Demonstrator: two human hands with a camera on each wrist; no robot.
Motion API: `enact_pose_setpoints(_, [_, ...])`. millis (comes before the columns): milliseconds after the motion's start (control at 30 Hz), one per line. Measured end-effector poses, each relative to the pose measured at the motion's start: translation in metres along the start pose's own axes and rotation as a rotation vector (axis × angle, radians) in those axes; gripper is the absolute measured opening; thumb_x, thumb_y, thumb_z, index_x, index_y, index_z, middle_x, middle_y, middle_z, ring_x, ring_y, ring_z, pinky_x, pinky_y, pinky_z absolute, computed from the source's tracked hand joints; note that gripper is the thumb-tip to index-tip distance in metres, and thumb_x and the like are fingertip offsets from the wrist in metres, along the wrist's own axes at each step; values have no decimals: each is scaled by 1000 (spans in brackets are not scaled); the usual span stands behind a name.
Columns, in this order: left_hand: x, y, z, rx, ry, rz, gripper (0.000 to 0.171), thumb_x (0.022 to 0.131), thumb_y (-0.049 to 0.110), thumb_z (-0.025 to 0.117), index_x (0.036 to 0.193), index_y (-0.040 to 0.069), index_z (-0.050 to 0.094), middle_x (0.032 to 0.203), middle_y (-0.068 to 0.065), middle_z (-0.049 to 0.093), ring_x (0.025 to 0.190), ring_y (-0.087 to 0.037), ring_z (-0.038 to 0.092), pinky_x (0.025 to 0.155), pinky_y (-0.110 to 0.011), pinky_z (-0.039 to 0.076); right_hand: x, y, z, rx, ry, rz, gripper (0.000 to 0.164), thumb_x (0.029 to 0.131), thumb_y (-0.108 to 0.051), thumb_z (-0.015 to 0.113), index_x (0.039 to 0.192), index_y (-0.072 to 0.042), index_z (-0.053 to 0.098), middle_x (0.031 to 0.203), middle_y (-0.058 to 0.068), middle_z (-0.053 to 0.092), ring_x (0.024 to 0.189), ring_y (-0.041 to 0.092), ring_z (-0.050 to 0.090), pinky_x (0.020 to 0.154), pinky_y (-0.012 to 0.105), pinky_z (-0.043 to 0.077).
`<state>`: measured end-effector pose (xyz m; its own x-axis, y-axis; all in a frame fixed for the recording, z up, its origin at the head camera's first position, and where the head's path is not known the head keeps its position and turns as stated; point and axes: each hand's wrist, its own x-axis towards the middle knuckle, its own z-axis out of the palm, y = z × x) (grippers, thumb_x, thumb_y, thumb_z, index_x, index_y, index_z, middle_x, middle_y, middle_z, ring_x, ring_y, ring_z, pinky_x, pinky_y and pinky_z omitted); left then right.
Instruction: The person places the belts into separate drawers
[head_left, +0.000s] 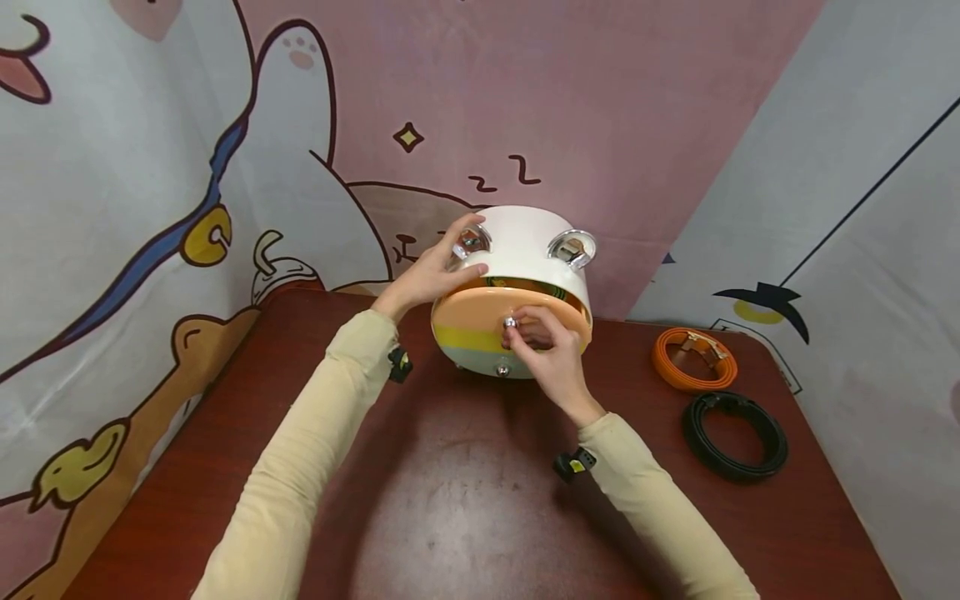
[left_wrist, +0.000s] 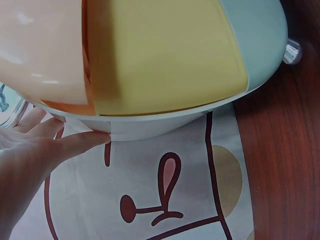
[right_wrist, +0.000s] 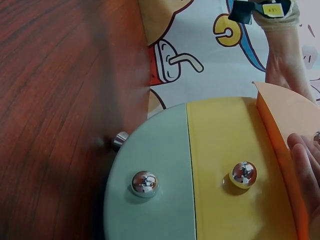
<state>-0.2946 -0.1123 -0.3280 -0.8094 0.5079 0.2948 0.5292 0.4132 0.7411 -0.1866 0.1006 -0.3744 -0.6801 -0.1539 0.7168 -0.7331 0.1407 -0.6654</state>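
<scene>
1. The white box [head_left: 525, 227] stood on the worktop [head_left: 450, 517], near the wall, w/ its orange drawer [head_left: 472, 310] partway out. The yellow drawer [right_wrist: 215, 150] and green drawer [right_wrist: 155, 150] under it sat flush.
2. R grip [head_left: 555, 354] had the shiny top knob [head_left: 511, 322] pinched btw thumb & fingers.
3. L grip [head_left: 427, 275] wasn't clenched; its fingers lay spread on the box by the L ring [head_left: 486, 237], prob. to keep it steady.
4. Box looked hard & stiff, prob. not too heavy, so a tug could slide it. Best hold: one hand flat on its side.
5. Drawer looked stiff & light. Its front was shiny, so prob. slippery; the knob was the best spot. Knob was small, round & smooth, so fingers could slip. Paint might chip w/ a hard bump.
6. Drawer front faced the person, tipped up a bit. Its long way ran L to R; the slide ran from the wall to the person.
7. Something dark & green showed inside; can't tell what.
8. Orange belt [head_left: 660, 367] & black belt [head_left: 696, 446] lay coiled, well apart from the box, on the R.
</scene>
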Motion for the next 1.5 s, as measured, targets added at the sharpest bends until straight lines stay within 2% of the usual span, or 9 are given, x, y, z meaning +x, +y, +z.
enact_pose_setpoints(267, [-1, 0, 0, 13, 4, -13, 71, 95, 30, 62, 152, 30, 19, 144, -8, 40, 124, -27, 46, 101, -50, 34, 4, 5, 1, 0, 7, -3, 23, 79, 21, 66, 100, 17, 58, 85, 28, 67, 69, 42, 67, 62, 30, 56])
enact_pose_setpoints(433, [-1, 0, 0, 21, 4, -18, 71, 95, 32, 63, 151, 34, 19, 145, -8, 40, 125, -27, 45, 102, -48, 35, 6, 6, 1, -9, 15, -1, 22, 79, 20, 66, 100, 17, 58, 83, 28, 68, 68, 42, 66, 61, 28, 55])
enact_pose_setpoints(633, [0, 0, -1, 17, 3, -17, 72, 95, 31, 63, 152, 30, 19, 148, -8, 37, 128, -29, 42, 103, -48, 33, 8, 7, 1, -16, 21, 2, 23, 79, 20, 66, 100, 17, 58, 82, 27, 67, 69, 42, 66, 62, 28, 55])
enact_pose_setpoints(833, [0, 0, -1, 17, 0, -14, 72, 95, 31, 63, 151, 33, 19, 150, -6, 34, 126, -28, 44, 102, -47, 35, 9, 10, 0, -8, 21, 8, 23, 79, 20, 65, 101, 17, 58, 82, 28, 67, 68, 43, 66, 62, 26, 55])
enact_pose_setpoints(1067, [0, 0, -1, 18, 1, -21, 72, 95, 31, 63, 152, 27, 19, 146, -9, 38, 120, -29, 48, 99, -48, 37, 11, 12, 1, -11, 17, 19, 23, 80, 19, 66, 102, 17, 58, 82, 28, 67, 68, 42, 66, 62, 27, 55])
enact_pose_setpoints(1200, [0, 0, -1, 19, 1, -27, 71, 95, 32, 63, 151, 30, 19, 145, -10, 39, 121, -29, 47, 100, -49, 36, 11, 13, 1, -6, 15, 23, 23, 81, 19, 65, 102, 17, 57, 82, 28, 67, 68, 42, 66, 62, 28, 55])
enact_pose_setpoints(1500, [0, -1, -1, 20, -2, -30, 72, 95, 32, 63, 152, 27, 19, 151, -8, 32, 123, -32, 46, 101, -50, 35, 12, 16, 1, 14, 21, 24, 24, 81, 19, 65, 103, 17, 57, 83, 29, 66, 67, 45, 65, 61, 26, 55])
